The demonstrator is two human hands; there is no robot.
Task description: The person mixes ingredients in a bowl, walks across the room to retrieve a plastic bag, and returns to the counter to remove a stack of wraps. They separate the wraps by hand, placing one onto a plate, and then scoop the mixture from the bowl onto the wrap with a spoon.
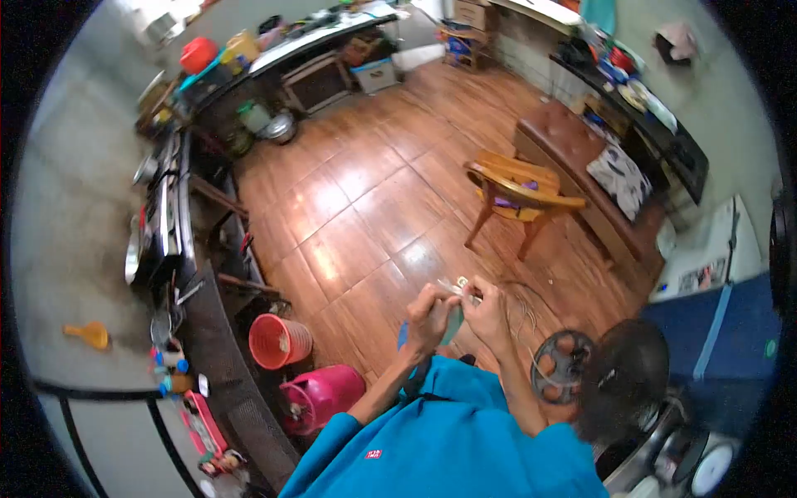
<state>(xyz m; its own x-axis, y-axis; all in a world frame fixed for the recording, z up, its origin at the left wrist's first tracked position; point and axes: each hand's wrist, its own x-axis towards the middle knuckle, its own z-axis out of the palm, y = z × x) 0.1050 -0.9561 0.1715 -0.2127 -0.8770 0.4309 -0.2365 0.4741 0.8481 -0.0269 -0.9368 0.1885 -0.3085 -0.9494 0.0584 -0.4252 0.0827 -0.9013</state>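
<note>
In the head view, my left hand (427, 317) and my right hand (488, 314) are raised close together in front of my body. Both are closed, fingers pinching a thin whitish, see-through piece (449, 287) that looks like plastic film. A small pale yellow ring-like bit (462, 282) shows beside the right fingertips. Between the hands hangs a greenish translucent part (452, 325), partly hidden by the fingers; I cannot tell whether it belongs to the same piece.
Left of me stand a red bucket (280, 341), a pink gas cylinder (324, 397) and a dark counter (237, 386). A wooden chair (525, 187) is ahead on the right, beside a brown bench (560, 137). Near my right side stands a black fan (624, 378), with a cable (525, 319) on the floor.
</note>
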